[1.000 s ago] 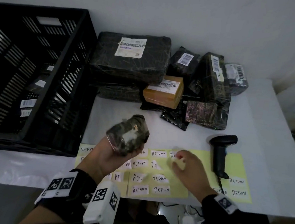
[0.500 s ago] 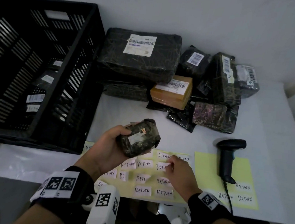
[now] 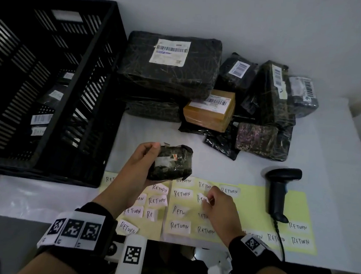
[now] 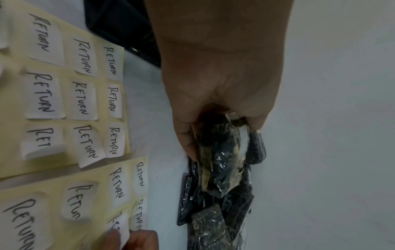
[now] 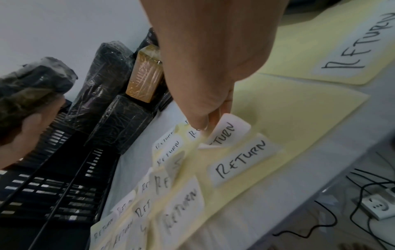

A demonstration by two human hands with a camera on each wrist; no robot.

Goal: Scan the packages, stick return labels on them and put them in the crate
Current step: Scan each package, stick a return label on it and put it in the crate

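Right hand [image 3: 217, 207] now peels label [image 5: 226, 131]; crate [image 3: 95, 98] holds labelled packages [image 3: 44, 116].

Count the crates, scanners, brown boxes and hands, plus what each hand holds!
Black crate: 1
Scanner: 1
Brown box: 1
Hands: 2, the left hand and the right hand
Small package in the left hand: 1
Return label pinched by the right hand: 1
Total: 7
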